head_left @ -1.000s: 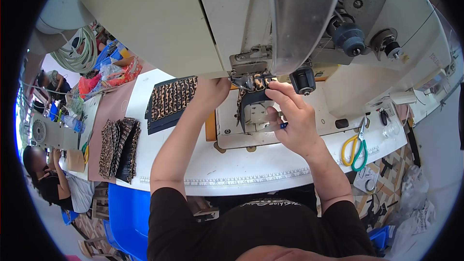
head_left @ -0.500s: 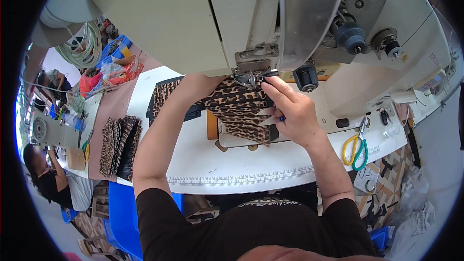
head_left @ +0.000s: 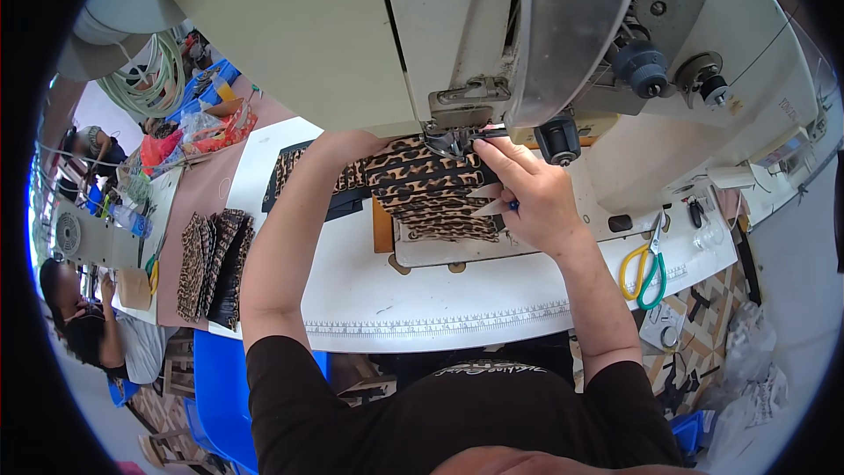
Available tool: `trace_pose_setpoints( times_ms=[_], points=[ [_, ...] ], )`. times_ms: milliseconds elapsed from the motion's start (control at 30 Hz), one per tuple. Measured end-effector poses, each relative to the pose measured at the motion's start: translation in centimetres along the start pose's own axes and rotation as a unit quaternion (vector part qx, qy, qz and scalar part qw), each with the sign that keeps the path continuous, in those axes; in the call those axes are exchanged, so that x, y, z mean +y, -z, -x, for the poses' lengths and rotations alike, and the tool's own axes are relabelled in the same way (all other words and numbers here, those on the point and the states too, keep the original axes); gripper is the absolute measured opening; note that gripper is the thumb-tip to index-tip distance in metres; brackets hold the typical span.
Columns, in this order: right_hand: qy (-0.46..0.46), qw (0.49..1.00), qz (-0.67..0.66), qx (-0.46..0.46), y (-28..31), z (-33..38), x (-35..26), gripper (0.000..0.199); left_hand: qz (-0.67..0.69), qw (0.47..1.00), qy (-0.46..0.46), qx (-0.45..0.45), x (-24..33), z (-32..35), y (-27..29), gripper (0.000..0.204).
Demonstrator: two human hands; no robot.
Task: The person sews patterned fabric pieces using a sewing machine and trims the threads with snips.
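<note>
Leopard-print fabric strips (head_left: 431, 202) with dark bands lie fanned out under the presser foot (head_left: 450, 142) of a sewing machine (head_left: 290, 35). My right hand (head_left: 538, 198) is just right of the foot, its index finger stretched to the fabric edge beside it. Tucked in that hand is a pair of thread snips (head_left: 489, 200), the two pointed blades sticking out to the left over the fabric. My left hand (head_left: 356, 148) rests on the fabric left of the foot; its fingers are hidden by the machine head. More leopard-print fabric (head_left: 288, 163) shows beyond my left forearm.
Scissors (head_left: 646, 268) with yellow and green handles lie at the table's right. A stack of leopard-print pieces (head_left: 211, 268) is at the left. A printed ruler (head_left: 440, 321) runs along the front edge. A blue chair (head_left: 224, 387) and a co-worker (head_left: 83, 317) are at left.
The near end of the fabric has moved away from me, toward the presser foot. My right index finger has shifted slightly, staying beside the foot; the snips remain in that hand.
</note>
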State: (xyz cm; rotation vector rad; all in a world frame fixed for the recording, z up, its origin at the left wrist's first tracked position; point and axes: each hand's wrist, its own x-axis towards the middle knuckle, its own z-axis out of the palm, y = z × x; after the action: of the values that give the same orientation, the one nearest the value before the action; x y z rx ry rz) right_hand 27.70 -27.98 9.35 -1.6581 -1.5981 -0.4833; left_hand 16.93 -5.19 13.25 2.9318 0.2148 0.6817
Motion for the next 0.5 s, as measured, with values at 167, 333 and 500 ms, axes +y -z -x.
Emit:
trace_pose_setpoints(
  times_ms=[167,333,500],
  points=[
    [0.002,1.0,0.0,-0.005,-0.1,0.0,-0.2,0.059,0.015,0.998,-0.032,-0.054,-0.7,0.1,1.1,0.025],
    [-0.045,0.998,-0.042,0.02,1.5,1.2,-2.0,0.048,0.397,0.888,0.207,-0.105,3.9,1.7,1.6,0.03],
    [-0.046,0.999,0.003,0.005,1.7,1.1,-3.4,0.042,0.691,0.682,0.214,-0.109,6.2,5.9,-0.8,0.033]
  ],
)
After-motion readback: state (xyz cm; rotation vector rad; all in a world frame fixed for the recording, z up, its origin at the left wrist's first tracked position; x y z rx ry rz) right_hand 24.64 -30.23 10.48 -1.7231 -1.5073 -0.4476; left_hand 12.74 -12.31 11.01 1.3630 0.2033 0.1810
